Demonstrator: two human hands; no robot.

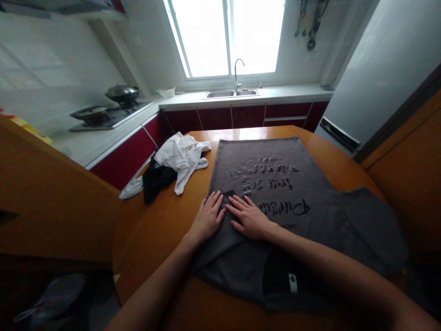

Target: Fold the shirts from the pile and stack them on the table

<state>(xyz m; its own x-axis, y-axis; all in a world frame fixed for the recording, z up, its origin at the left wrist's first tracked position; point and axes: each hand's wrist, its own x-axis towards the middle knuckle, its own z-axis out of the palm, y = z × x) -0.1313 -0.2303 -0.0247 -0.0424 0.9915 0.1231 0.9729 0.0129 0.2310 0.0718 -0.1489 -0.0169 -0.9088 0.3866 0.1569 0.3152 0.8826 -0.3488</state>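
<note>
A dark grey T-shirt with black lettering lies spread on the wooden table, its neckline and white label towards me. The sleeve on the left is folded inward over the body; the one on the right stretches out to the side. My left hand rests flat on the folded sleeve at the shirt's left edge, fingers extended. Just right of it, my right hand lies flat on the fabric with its fingers spread. Neither hand grips the cloth.
White and black clothes lie heaped on the table's left side. Beyond the table run a counter with a sink and a stove with a wok. A fridge stands at the right, and a wooden panel at the left.
</note>
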